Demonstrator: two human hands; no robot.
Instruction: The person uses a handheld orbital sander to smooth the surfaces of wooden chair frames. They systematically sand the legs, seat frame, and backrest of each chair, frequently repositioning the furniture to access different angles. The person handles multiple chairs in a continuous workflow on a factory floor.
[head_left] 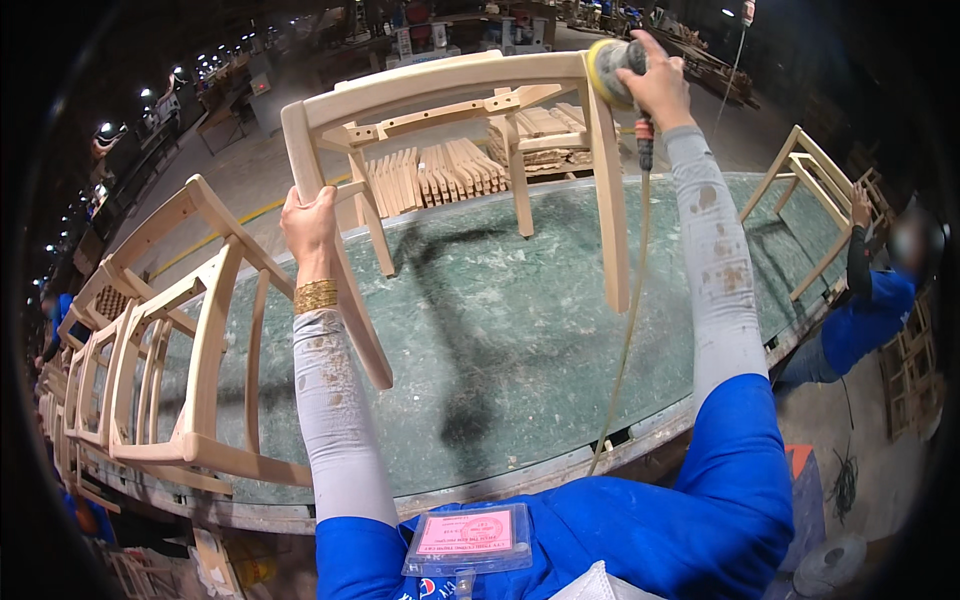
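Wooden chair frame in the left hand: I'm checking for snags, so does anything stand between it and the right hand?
Only the round sander, which the right hand holds at the outer side of the chair frame, by its upper right corner. Nothing else visible stands between them.

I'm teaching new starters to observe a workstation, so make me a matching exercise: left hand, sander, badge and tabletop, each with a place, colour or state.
Things
1. Left hand
2. Sander
3. Badge
4. Tabletop

Places, colours, states
A. Green, with pale marks
B. Held in the right hand
C. Gripping a leg of the wooden frame
D. Pink, in front of the blue shirt

Pairs: 1-C, 2-B, 3-D, 4-A
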